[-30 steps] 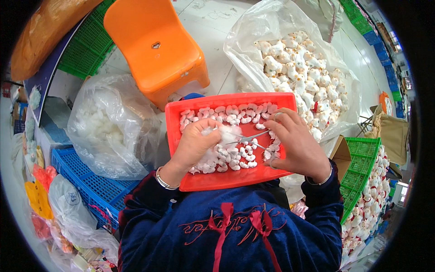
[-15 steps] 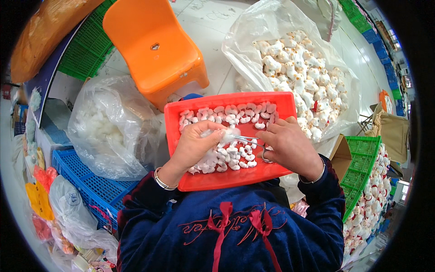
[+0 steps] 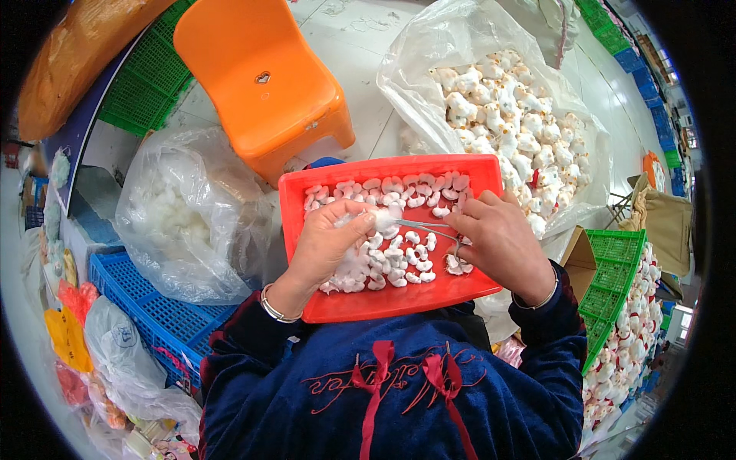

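Note:
Over a red tray (image 3: 468, 290) on my lap, my left hand (image 3: 326, 239) pinches a small white fabric piece with fluffy stuffing (image 3: 387, 220) between thumb and fingers. Metal ring-handled forceps (image 3: 422, 225) are gripped in my right hand (image 3: 500, 239), with their tips pointing left at the white piece. The very ends of the tips are hidden in the fluff. Many small white curved stuffed pieces (image 3: 397, 268) lie in the tray, some in a row along its far side and others heaped near my left hand. A tuft of white fluff rests beneath my left hand.
An orange chair (image 3: 268, 84) stands beyond the tray. To the left are a clear bag of white stuffing (image 3: 180, 222) and a blue crate (image 3: 157, 299). At the far right, a large clear bag holds white stuffed toys (image 3: 510, 123); a green crate (image 3: 613, 280) stands nearer.
My right hand has shifted slightly right and turned, and the forceps' arms look more spread. My left hand still pinches the white piece, now turned a little.

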Available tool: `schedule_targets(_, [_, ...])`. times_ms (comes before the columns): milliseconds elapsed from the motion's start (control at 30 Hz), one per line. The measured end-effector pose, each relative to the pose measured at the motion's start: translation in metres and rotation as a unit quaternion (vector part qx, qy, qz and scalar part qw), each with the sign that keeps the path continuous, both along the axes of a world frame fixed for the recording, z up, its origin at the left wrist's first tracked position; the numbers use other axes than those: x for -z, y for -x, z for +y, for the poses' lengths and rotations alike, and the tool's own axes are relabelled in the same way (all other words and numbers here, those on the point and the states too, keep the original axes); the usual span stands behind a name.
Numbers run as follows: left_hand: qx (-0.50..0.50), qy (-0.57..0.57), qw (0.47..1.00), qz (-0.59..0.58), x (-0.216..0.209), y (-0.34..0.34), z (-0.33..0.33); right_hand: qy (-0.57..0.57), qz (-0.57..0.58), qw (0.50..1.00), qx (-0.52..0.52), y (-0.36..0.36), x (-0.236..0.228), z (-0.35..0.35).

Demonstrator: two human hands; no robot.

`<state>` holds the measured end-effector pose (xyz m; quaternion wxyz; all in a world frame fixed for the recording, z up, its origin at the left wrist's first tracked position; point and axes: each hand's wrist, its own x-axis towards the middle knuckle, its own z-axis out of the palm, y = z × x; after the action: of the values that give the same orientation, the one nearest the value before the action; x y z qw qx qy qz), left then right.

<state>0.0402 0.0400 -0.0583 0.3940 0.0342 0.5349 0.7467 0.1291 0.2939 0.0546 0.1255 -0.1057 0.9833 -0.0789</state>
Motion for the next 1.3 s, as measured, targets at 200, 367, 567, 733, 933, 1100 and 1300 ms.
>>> schedule_targets(200, [0.02,0.048,0.997,0.059,0.002,-0.005,-0.002,0.042,-0.019,0.998,-0.033,0.001,0.015,-0.002])
schedule_targets(367, [-0.003,0.066,0.996,0.067,-0.004,-0.003,-0.004,0.088,0.044,0.995,0.02,-0.001,0.001,0.009])
schedule_targets(567, [-0.007,0.114,0.972,0.205,-0.015,-0.011,0.0,0.08,0.029,0.996,0.01,-0.001,0.006,0.003])
schedule_targets(733, [0.009,0.13,0.966,0.223,-0.018,-0.013,-0.002,0.092,-0.016,0.995,0.035,-0.002,0.006,-0.001])
schedule_targets(933, [0.014,0.139,0.955,0.262,-0.015,-0.013,-0.005,0.107,0.034,0.993,0.033,-0.002,0.004,-0.005])
schedule_targets(1100, [-0.004,0.138,0.944,0.301,-0.013,-0.014,-0.006,0.083,0.031,0.996,0.016,-0.005,0.008,-0.004])
schedule_targets(1300, [-0.014,0.107,0.958,0.265,-0.017,-0.015,-0.006,0.054,-0.001,0.999,0.0,-0.005,0.009,-0.002])
